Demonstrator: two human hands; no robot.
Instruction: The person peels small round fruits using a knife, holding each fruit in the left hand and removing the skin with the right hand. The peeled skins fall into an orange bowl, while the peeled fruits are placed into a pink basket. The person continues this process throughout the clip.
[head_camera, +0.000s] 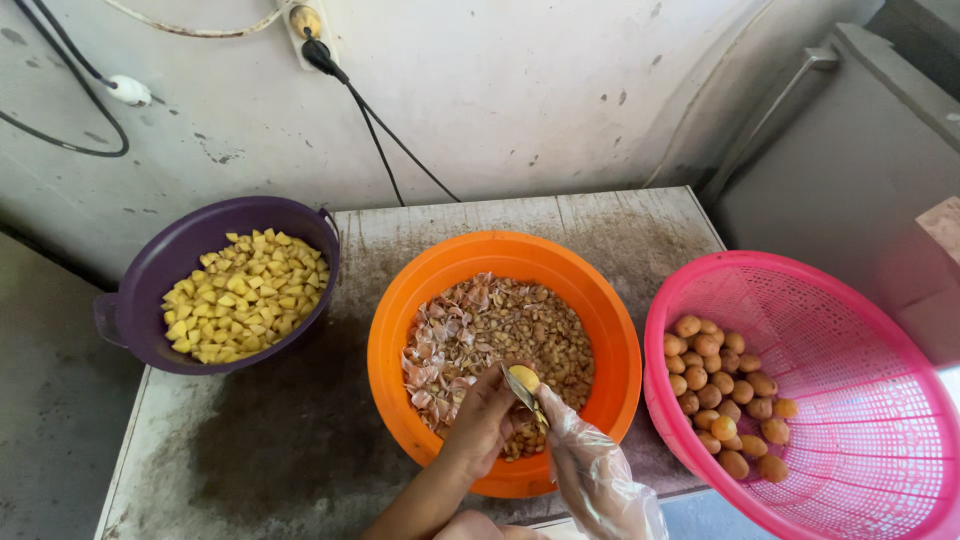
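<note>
My bare left hand is over the near side of an orange bowl and holds a small yellow fruit at its fingertips. My right hand, in a clear plastic glove, grips a small knife whose blade rests against the fruit. The orange bowl holds brown seeds and pale peels. To its right, a pink perforated basket holds several round brownish whole fruits. At the left, a purple bowl is filled with yellow cut pieces.
All three containers sit on a worn, stained grey table against a white wall. A black cable hangs from a wall socket behind the bowls. A grey cabinet stands at the right.
</note>
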